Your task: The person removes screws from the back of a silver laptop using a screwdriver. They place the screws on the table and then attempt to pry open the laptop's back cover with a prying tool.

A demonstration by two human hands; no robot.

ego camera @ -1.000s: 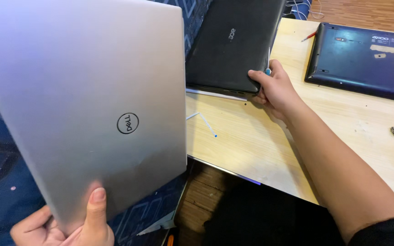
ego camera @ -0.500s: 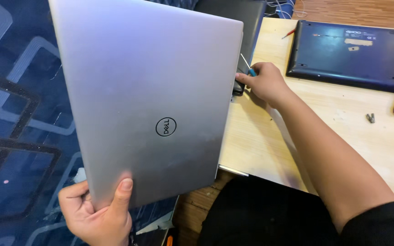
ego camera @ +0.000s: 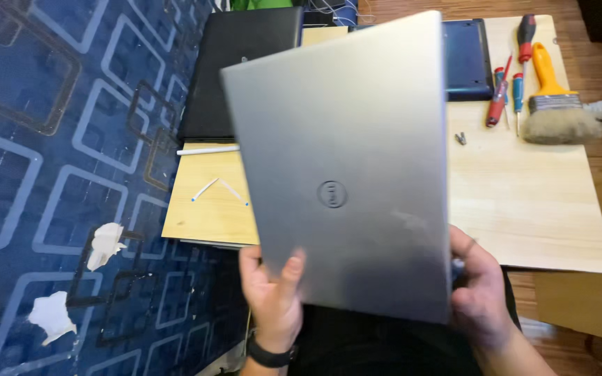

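over pale wood board (ego camera: 524, 202), left hand (ego camera: 273, 292) and right hand (ego camera: 479, 292) grip closed on smooth silver laptop (ego camera: 350, 167).

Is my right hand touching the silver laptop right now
Touching. In the head view the right hand grips the lower right edge of the silver laptop, fingers wrapped over it, with no gap showing.

The raised silver closed laptop (ego camera: 346, 174) hides the middle of the pale wooden worktop (ego camera: 531, 202), most of the dark blue laptop base (ego camera: 467, 59) and both hands' palms. The tiny screws (ego camera: 460, 138) are too small to count.
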